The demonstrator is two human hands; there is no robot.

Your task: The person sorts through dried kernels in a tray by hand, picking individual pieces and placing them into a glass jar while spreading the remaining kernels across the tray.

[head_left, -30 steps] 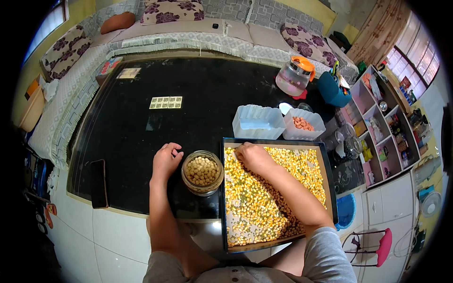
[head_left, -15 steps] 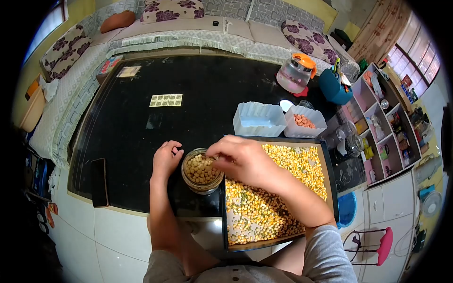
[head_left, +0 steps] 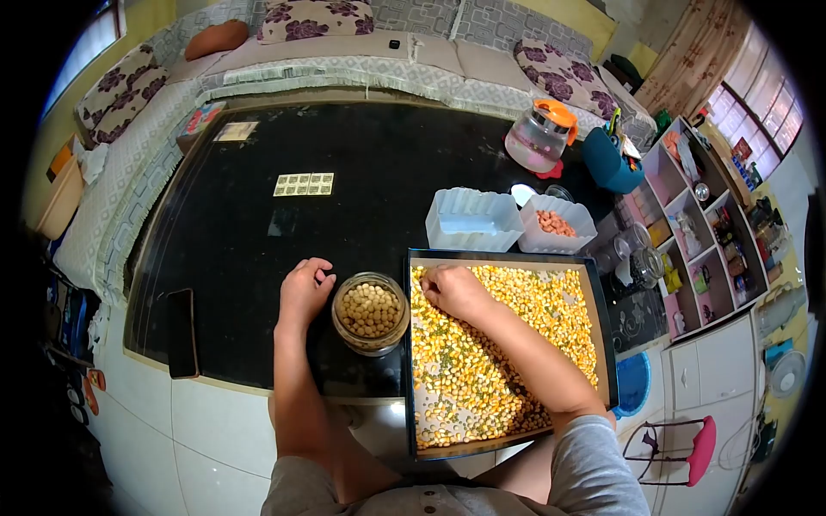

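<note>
My right hand (head_left: 456, 291) is down at the upper left part of a shallow box (head_left: 602, 322). Its fingers are bent together among yellow corn kernels (head_left: 525, 331); whatever is pinched there is hidden under the hand. Small green beans or seeds are mixed through the corn. Left of the box stands a glass jar (head_left: 368, 351) holding round beige beans (head_left: 371, 310) that look like chickpeas. Beside the jar, my left hand (head_left: 307, 288) rests on the black table, loosely curled with the thumb apart and nothing visible in it.
Behind the box stand a translucent plastic container (head_left: 473, 232) and another one (head_left: 575, 238) with reddish peanuts (head_left: 555, 223). A water jug (head_left: 538, 142) with an orange lid is farther back. A phone (head_left: 181, 335) lies at the table's left edge, and a patterned card (head_left: 303, 184) lies farther in.
My right hand has moved from above the jar's mouth to the right, down into the corn in the box. My left hand and the jar have stayed in place.
</note>
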